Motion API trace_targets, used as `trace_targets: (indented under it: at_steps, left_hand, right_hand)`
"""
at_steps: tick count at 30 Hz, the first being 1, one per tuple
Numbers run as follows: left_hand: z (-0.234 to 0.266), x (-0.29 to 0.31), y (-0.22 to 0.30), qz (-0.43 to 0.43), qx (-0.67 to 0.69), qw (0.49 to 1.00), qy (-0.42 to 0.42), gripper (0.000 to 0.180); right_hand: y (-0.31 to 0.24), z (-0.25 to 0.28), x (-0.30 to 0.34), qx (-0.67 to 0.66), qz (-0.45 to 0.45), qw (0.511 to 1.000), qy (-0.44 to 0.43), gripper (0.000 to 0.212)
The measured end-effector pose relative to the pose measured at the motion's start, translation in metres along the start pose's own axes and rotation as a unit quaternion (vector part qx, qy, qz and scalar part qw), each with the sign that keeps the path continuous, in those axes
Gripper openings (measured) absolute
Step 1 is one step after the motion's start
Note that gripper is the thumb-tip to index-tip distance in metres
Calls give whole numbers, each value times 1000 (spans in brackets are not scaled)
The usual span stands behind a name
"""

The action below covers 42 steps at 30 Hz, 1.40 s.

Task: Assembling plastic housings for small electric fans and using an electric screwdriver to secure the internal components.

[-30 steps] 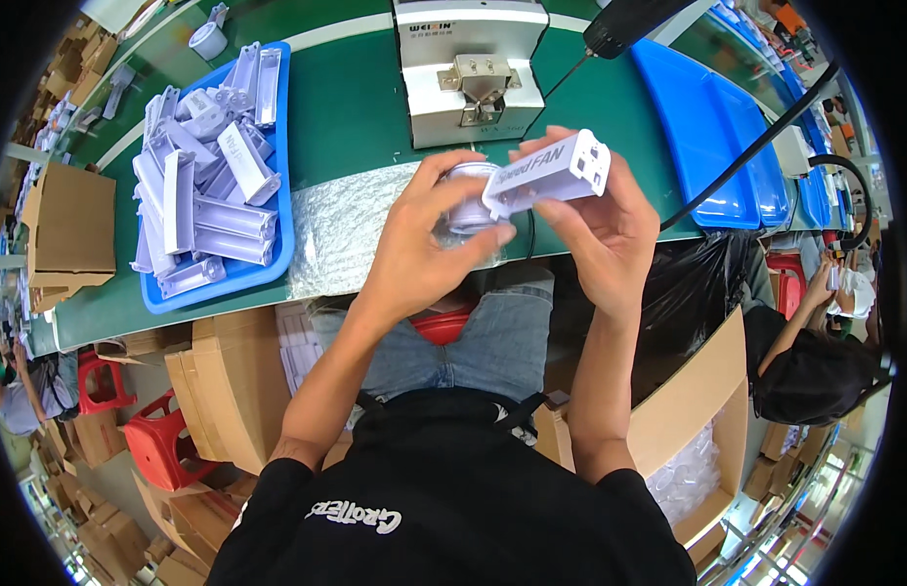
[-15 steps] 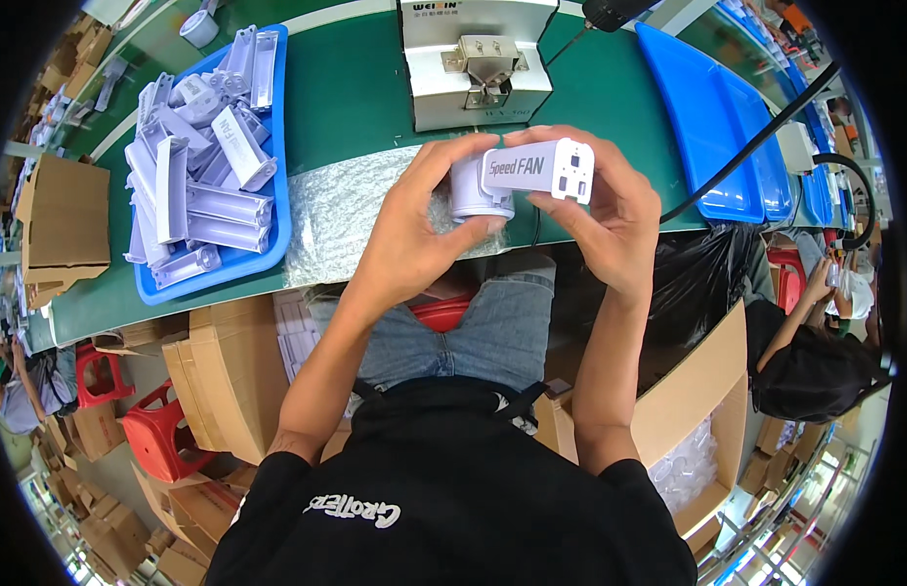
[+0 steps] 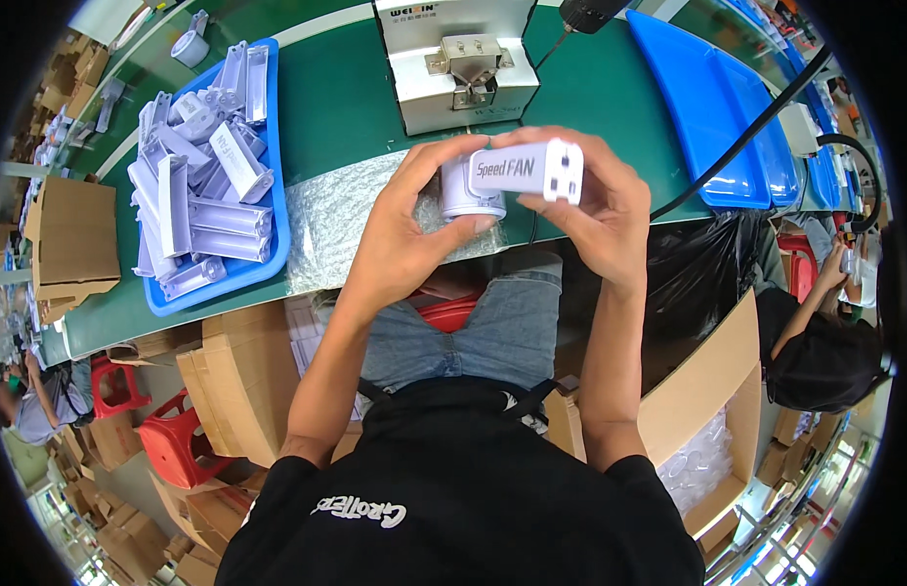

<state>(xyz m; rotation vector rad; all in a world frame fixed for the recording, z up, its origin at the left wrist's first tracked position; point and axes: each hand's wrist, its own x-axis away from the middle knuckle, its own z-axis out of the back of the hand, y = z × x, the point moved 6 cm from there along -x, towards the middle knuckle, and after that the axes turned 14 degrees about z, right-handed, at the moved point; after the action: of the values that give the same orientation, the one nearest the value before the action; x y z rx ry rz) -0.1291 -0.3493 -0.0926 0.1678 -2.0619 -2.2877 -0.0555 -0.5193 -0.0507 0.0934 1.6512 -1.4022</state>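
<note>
Both hands hold one white plastic handheld fan body over the front edge of the green bench. It has a round, cup-like part on the left and a box-shaped handle, its end with small cut-outs tilted up toward me. My left hand is closed around the round part, thumb in front and fingers behind. At the handle, my right hand curls its fingers behind and keeps its thumb near the lower edge. A sheet of bubble wrap lies on the bench beneath and beside my left hand.
To the left, a blue tray is heaped with white fan handles. Behind my hands stands a metal fixture, with a dark powered screwdriver hanging beside it. Blue trays, a black cable and an open carton are on the right.
The whole view has shifted slightly. Both hands keep hold of the fan body, and its handle end has tilted a little.
</note>
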Motion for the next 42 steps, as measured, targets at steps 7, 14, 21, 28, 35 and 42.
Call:
trace_targets:
  at_steps: [7, 14, 21, 28, 35, 42]
  left_hand:
    - [-1, -3, 16, -10, -56, 998, 9, 67]
    - [0, -3, 8, 20, -40, 998, 38, 67]
    - [-4, -2, 12, 11, -33, 998, 43, 60]
    - [-8, -10, 10, -3, -73, 997, 28, 59]
    - [3, -19, 26, -72, -133, 989, 11, 60]
    - [-7, -8, 43, -10, -221, 975, -13, 59]
  right_hand:
    - [4, 2, 1, 32, -3, 999, -9, 46]
    - [-5, -9, 2, 23, -2, 999, 32, 44]
    - [-9, -6, 5, 34, -29, 995, 88, 40]
    - [-16, -2, 13, 147, 27, 978, 145, 35]
    - [-30, -27, 13, 366, 37, 930, -8, 32]
    - [-22, -27, 32, 437, -30, 897, -63, 21]
